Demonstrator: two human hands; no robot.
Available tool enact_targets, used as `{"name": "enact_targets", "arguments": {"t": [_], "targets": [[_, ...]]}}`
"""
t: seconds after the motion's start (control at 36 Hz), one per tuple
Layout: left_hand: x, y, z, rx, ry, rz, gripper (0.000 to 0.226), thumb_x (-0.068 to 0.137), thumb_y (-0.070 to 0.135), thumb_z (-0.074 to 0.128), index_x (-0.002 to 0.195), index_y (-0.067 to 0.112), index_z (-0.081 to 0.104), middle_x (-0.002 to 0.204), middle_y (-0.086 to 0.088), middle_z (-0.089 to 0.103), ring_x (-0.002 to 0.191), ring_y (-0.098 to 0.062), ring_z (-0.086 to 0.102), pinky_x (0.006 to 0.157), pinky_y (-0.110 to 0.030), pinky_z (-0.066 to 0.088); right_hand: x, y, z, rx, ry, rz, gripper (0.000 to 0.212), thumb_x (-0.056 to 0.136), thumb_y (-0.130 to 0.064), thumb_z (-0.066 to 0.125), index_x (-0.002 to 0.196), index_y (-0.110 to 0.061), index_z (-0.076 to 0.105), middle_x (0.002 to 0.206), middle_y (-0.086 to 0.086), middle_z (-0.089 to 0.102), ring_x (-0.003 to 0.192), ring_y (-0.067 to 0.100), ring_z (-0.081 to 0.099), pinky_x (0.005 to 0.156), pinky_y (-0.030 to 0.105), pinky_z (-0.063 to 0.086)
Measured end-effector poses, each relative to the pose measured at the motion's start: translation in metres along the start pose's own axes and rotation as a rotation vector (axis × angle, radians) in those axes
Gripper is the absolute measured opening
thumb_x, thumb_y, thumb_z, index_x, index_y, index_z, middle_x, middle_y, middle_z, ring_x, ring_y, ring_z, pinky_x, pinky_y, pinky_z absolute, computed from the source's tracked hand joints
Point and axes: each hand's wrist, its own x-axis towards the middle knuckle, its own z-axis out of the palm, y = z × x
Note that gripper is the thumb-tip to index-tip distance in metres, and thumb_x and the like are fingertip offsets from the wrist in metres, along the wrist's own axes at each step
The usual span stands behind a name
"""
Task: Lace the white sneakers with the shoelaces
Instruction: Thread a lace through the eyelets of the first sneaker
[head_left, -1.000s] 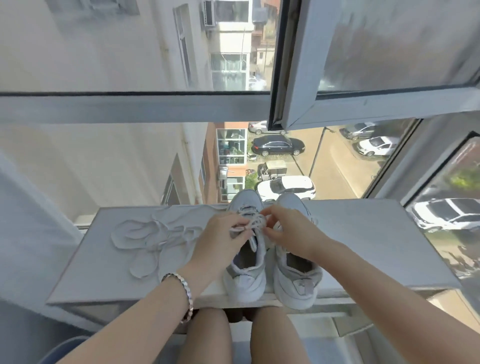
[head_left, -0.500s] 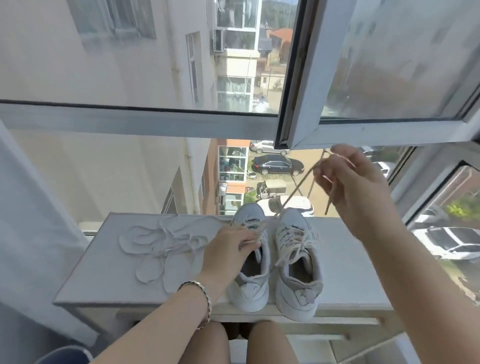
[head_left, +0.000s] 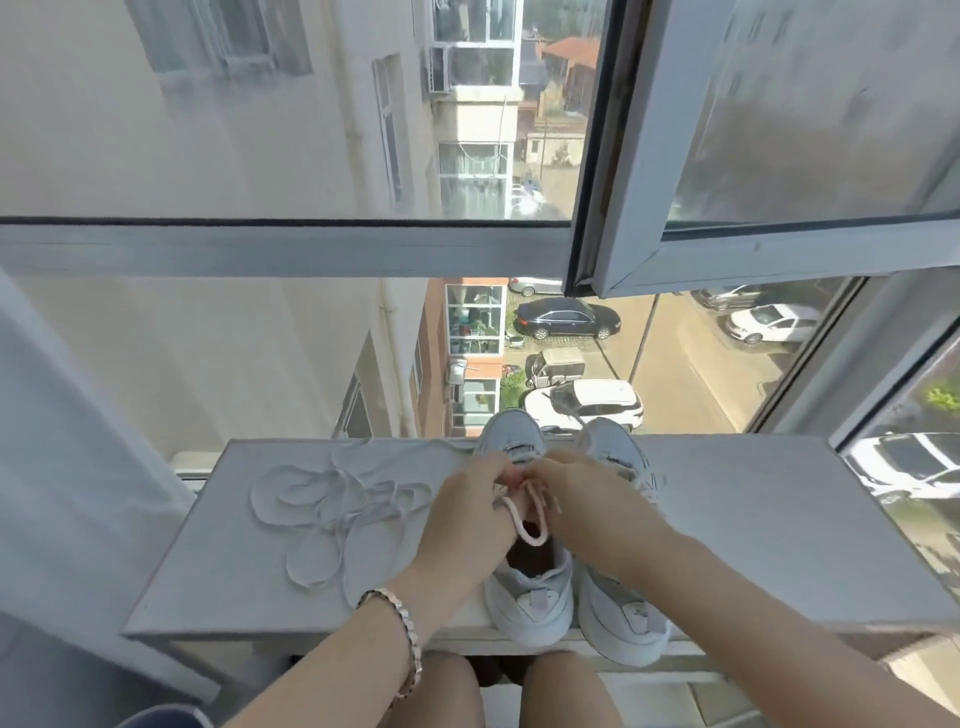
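Lace (head_left: 532, 542) pinched by left hand (head_left: 467, 519) and right hand (head_left: 592, 512), close together above sneaker (head_left: 530, 597), likely threading an eyelet.

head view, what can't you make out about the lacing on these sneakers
Head view, left sneaker: which eyelets are threaded; the left hand and right hand, both pinching the lace, cover its front.
Head view, right sneaker: its lacing; the right hand and forearm cover its middle.
Head view, loose laces on the table: how many; they overlap and match its white.
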Motion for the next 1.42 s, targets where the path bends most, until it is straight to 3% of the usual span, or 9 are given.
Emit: {"name": "enact_targets", "arguments": {"t": [0.17,0.36,0.5,0.58,0.69,0.81,1.0,1.22,1.42], "targets": [[0.004,-0.003,-0.010,-0.082,-0.185,-0.041,0.016,0.088,0.017,0.061,0.074,0.020,0.056,0.081,0.006,0.053,0.073,-0.006,0.049,0.060,-0.009,0.035,-0.002,0.015,0.012,0.371,0.187,0.082,0.008,0.090,-0.016,0.058,0.092,-0.022,0.063,0.082,-0.011,0.060,0.074,0.001,0.052,0.069,0.018,0.042],[0.009,-0.029,-0.017,0.153,-0.243,-0.132,0.036,0.096,0.030,0.046,0.069,0.008,0.056,0.085,-0.003,0.053,0.077,-0.016,0.052,0.072,-0.026,0.040,-0.002,0.030,-0.031,1.586,0.341,0.415,0.028,0.090,0.009,0.041,0.073,-0.013,0.041,0.051,0.000,0.034,0.043,0.014,0.036,0.054,0.027,0.038],[0.011,-0.023,-0.032,-0.927,0.146,-0.532,0.029,0.096,0.012,0.045,0.068,0.009,0.053,0.070,-0.004,0.062,0.074,-0.017,0.059,0.074,-0.034,0.049,-0.008,0.046,-0.064,0.942,0.481,0.362,0.015,0.088,-0.003,0.053,0.087,-0.017,0.050,0.049,-0.006,0.040,0.046,0.012,0.033,0.050,0.025,0.030],[0.020,-0.026,-0.047,-1.246,0.208,-0.724,0.032,0.095,0.014,0.042,0.063,0.014,0.040,0.044,0.001,0.040,0.039,-0.012,0.040,0.048,-0.021,0.046,-0.009,0.061,-0.070,0.434,0.449,0.397,0.009,0.087,-0.014,0.054,0.095,-0.015,0.052,0.061,-0.001,0.046,0.055,0.014,0.043,0.051,0.027,0.030],[0.034,-0.045,-0.061,-0.213,0.056,-0.779,0.017,0.080,0.019,0.056,0.070,0.011,0.045,0.045,0.000,0.039,0.035,-0.014,0.038,0.044,-0.018,0.030,-0.009,0.065,-0.071,-0.069,-0.019,0.660,0.036,0.089,-0.030,0.055,0.113,-0.003,0.050,0.087,0.004,0.056,0.076,0.019,0.054,0.060,0.028,0.043],[0.031,-0.033,-0.057,0.549,-0.076,-0.496,0.055,0.089,0.028,0.055,0.130,0.000,0.030,0.121,-0.015,0.038,0.117,-0.033,0.043,0.093,-0.033,0.039,-0.007,0.053,-0.059,-0.431,-0.041,0.541,0.049,0.088,-0.037,0.057,0.124,-0.010,0.039,0.119,0.011,0.042,0.106,0.027,0.045,0.084,0.032,0.040],[0.009,0.006,-0.026,0.383,-0.199,0.166,0.041,0.090,0.036,0.059,0.129,0.025,0.054,0.138,0.013,0.043,0.128,-0.006,0.038,0.101,-0.018,0.026,0.010,0.010,-0.038,0.042,-0.084,0.181,0.018,0.089,-0.032,0.061,0.093,-0.016,0.069,0.086,-0.003,0.066,0.084,0.014,0.063,0.080,0.028,0.052],[-0.004,-0.014,0.005,0.013,-0.179,-0.016,0.049,0.076,0.037,0.075,0.122,0.031,0.059,0.124,0.024,0.048,0.111,0.012,0.040,0.089,-0.001,0.030,0.021,0.022,-0.012,0.256,-0.216,0.245,0.043,0.090,-0.038,0.057,0.087,0.004,0.066,0.065,0.008,0.056,0.053,0.013,0.043,0.048,0.015,0.034],[-0.007,-0.012,0.016,-0.055,-0.082,-0.128,0.051,0.070,0.042,0.078,0.115,0.034,0.055,0.116,0.018,0.053,0.104,0.002,0.047,0.076,-0.007,0.034,0.029,0.031,-0.018,0.308,-0.360,0.240,0.024,0.082,-0.032,0.070,0.089,-0.009,0.071,0.080,0.006,0.069,0.064,0.013,0.058,0.058,0.017,0.050]]}}
